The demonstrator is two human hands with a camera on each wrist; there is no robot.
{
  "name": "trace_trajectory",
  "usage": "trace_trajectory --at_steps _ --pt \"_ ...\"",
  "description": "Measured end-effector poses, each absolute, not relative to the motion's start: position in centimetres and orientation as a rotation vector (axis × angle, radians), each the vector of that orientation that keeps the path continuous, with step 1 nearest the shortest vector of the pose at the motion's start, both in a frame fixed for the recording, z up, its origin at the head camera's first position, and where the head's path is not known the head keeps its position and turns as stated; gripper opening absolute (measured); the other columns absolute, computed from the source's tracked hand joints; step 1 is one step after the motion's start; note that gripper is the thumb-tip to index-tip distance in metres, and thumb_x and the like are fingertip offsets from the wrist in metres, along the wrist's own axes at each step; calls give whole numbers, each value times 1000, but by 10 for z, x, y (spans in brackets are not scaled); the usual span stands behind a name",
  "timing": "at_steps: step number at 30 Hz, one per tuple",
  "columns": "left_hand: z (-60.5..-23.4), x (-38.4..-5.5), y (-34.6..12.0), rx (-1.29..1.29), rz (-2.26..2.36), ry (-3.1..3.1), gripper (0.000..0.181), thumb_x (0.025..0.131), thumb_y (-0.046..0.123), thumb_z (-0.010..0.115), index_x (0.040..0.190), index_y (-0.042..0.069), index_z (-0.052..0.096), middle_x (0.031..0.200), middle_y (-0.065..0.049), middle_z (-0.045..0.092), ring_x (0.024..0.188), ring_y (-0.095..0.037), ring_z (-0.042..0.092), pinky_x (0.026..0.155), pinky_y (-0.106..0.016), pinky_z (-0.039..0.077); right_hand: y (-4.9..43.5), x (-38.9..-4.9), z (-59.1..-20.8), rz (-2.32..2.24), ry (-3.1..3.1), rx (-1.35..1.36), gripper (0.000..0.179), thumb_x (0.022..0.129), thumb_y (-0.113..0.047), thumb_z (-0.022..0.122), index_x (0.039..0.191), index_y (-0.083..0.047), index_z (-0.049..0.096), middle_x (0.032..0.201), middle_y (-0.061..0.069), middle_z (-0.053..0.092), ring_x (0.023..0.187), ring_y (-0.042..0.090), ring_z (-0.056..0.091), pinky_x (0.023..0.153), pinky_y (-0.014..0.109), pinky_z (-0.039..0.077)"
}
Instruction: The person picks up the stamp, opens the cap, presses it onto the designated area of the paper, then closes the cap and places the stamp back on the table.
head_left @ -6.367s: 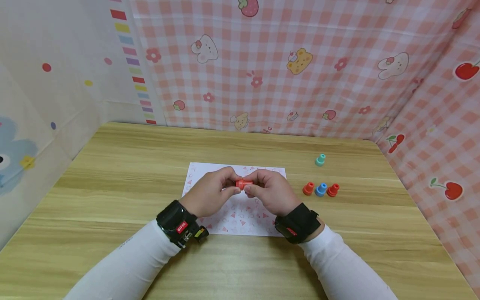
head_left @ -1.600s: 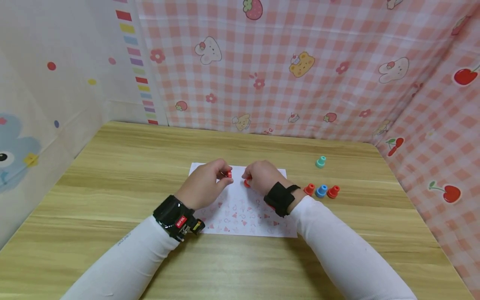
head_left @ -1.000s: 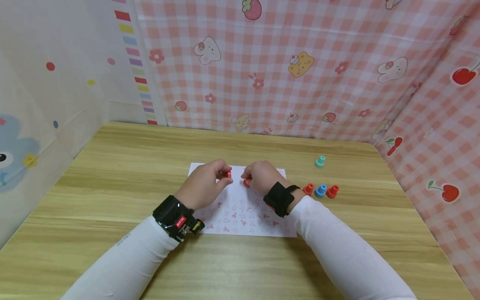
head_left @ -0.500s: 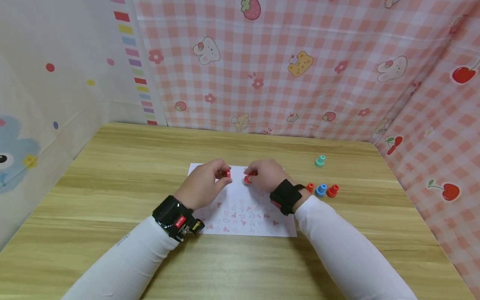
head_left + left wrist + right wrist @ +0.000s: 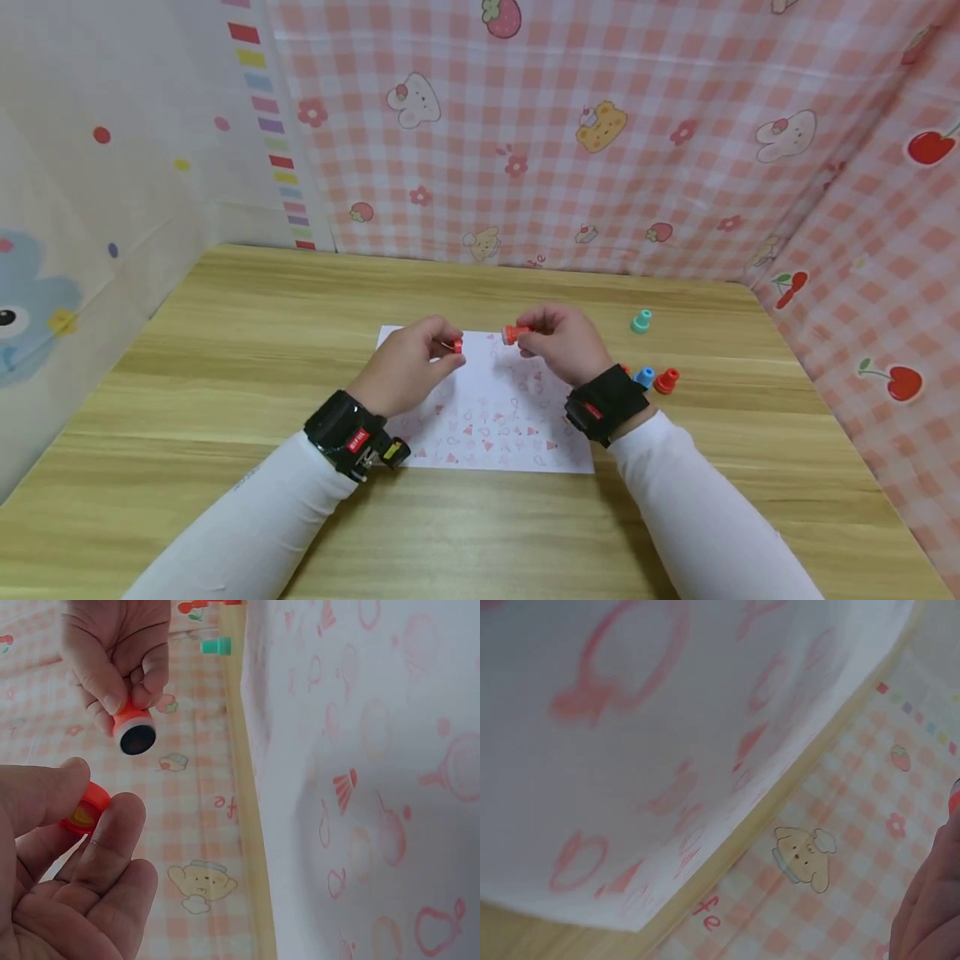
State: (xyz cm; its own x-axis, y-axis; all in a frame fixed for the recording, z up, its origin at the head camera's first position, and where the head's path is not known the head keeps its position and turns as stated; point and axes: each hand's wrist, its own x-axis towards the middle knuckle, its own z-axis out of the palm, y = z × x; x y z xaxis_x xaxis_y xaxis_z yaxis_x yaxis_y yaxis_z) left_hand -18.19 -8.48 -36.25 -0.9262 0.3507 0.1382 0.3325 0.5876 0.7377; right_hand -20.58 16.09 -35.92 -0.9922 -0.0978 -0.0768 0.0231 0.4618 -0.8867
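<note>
In the head view my left hand (image 5: 411, 367) pinches a small red stamp cap (image 5: 457, 345) over the paper's left half. My right hand (image 5: 567, 342) holds an orange-red toy stamp (image 5: 513, 334) by its handle, tipped sideways with its face toward the left hand. The left wrist view shows the stamp's dark round face (image 5: 138, 739) and, lower down, the cap's hollow side (image 5: 88, 808); a gap separates the two. Beneath both hands lies a white sheet of paper (image 5: 472, 392) covered in small red prints. Only part of the right hand (image 5: 934, 900) enters the right wrist view.
Right of the paper stand a blue stamp (image 5: 644, 377) and a red stamp (image 5: 667, 381), with another red one mostly hidden behind the right wrist. Farther back is a teal stamp (image 5: 641, 321). A pink checked cloth (image 5: 465, 125) hangs behind the wooden table (image 5: 225, 350).
At first both hands met on the red stamp; later they were apart, cap in the left. Since half a second ago the right hand has risen off the paper and turned the stamp sideways.
</note>
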Motion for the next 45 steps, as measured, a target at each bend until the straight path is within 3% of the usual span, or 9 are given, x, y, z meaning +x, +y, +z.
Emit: trace_trajectory --at_steps 4,9,11,17,19,24,34,45 --pt "-363 -182 -84 576 1327 2724 26 99 18 74 123 10 67 108 -2 75 96 -15 72 84 -37 60 159 -200 -359 -1755 2420 -92 16 99 -3 70 114 3 71 108 22 75 81 18 73 87 37 64" --pt "-363 -181 -83 559 1381 2670 27 99 18 74 124 9 67 111 -2 75 97 -15 74 86 -37 61 155 -193 -359 -1891 2275 -150 17 97 2 69 112 9 69 94 7 76 78 13 72 79 27 63" --pt "-362 -181 -82 544 1394 2653 27 99 18 74 125 10 67 113 -2 75 99 -15 74 88 -38 61 153 -190 -358 -1907 2246 -166 17 97 3 69 112 9 69 91 4 75 77 13 71 79 26 63" --pt "-362 -180 -80 532 1415 2598 32 100 19 74 130 11 65 122 -5 74 104 -16 75 91 -41 61 148 -186 -360 -1892 2224 -185 16 98 1 68 113 7 70 99 12 77 79 14 71 80 27 63" --pt "-362 -180 -80 537 1422 2589 33 100 19 74 131 10 64 123 -5 74 105 -16 75 92 -42 61 147 -185 -360 -1894 2212 -196 17 98 2 68 114 8 69 97 9 77 79 13 71 81 27 63" --pt "-363 -180 -79 543 1429 2585 32 100 20 74 129 11 65 118 -2 74 104 -15 76 91 -41 61 145 -184 -362 -1897 2200 -209 16 98 3 67 114 8 69 95 3 76 80 13 71 80 26 63" --pt "-363 -179 -77 565 1405 2588 27 100 20 74 124 14 66 115 2 75 102 -13 76 91 -41 61 141 -180 -361 -1865 2232 -195 16 98 2 67 113 6 70 98 10 75 81 14 71 81 26 61" --pt "-363 -179 -77 563 1385 2602 26 99 22 75 123 15 66 115 3 75 101 -12 76 89 -39 60 140 -179 -362 -1848 2238 -220 17 99 1 67 115 6 69 100 8 75 82 14 70 82 27 61"
